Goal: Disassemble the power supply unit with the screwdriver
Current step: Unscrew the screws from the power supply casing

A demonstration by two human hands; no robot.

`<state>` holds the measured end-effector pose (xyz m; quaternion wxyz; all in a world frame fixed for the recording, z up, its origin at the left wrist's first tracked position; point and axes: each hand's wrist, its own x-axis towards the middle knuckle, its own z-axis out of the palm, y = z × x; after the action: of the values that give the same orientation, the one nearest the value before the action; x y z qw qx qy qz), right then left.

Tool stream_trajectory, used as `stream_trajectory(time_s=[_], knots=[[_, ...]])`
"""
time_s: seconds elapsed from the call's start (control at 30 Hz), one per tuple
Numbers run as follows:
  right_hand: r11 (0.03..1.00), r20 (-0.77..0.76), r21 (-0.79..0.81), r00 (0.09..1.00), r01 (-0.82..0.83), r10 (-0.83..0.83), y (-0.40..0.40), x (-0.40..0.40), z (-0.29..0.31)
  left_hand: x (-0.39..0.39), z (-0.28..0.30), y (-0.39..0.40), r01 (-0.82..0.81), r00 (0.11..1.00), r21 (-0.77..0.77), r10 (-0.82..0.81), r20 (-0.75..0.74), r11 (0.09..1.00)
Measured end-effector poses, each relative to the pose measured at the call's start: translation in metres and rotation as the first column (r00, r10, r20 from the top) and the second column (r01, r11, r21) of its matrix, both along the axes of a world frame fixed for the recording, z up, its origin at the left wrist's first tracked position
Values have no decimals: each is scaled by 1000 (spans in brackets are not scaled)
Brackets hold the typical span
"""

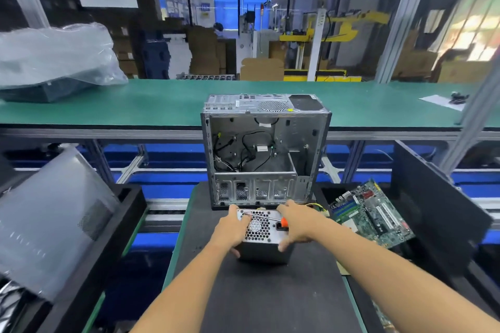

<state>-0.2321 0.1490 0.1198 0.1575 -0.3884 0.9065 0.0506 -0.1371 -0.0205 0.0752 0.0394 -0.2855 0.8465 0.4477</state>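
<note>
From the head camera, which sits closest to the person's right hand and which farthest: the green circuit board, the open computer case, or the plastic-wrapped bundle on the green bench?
Measured from the right hand, which grips the power supply unit along with the screwdriver:
1. Open computer case, just ahead of the hand.
2. Green circuit board, off to the right; close to the case's distance, so this order is loose.
3. Plastic-wrapped bundle, far left on the bench.

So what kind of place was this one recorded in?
Most likely an electronics teardown line in a factory: a long green-matted bench, a stripped computer case, a loose motherboard, and stacked cartons behind.
</note>
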Motion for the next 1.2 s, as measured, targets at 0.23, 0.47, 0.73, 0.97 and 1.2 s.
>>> stream_trajectory(time_s=[0.23, 0.47, 0.73, 0.97, 1.2], knots=[[997, 8, 45, 998, -56, 55, -10, -5, 6, -8, -1, -2, -30, 1000, 16, 30, -3, 999], [998, 16, 20, 998, -59, 58, -16, -6, 30, 0, -5, 5, -33, 999, 48, 35, -30, 998], [981, 222, -182, 975, 65, -24, -25, 2, 51, -3, -8, -7, 56, 998, -62, -59, -34, 996], [994, 149, -90, 986, -55, 68, -21, 2, 77, 2, -20, -17, 5, 964, -57, -20, -263, 998], [934, 25, -337, 991, -117, 133, -23, 3, 101, 6, -18, -12, -29, 865, -145, -48, -499, 989]])
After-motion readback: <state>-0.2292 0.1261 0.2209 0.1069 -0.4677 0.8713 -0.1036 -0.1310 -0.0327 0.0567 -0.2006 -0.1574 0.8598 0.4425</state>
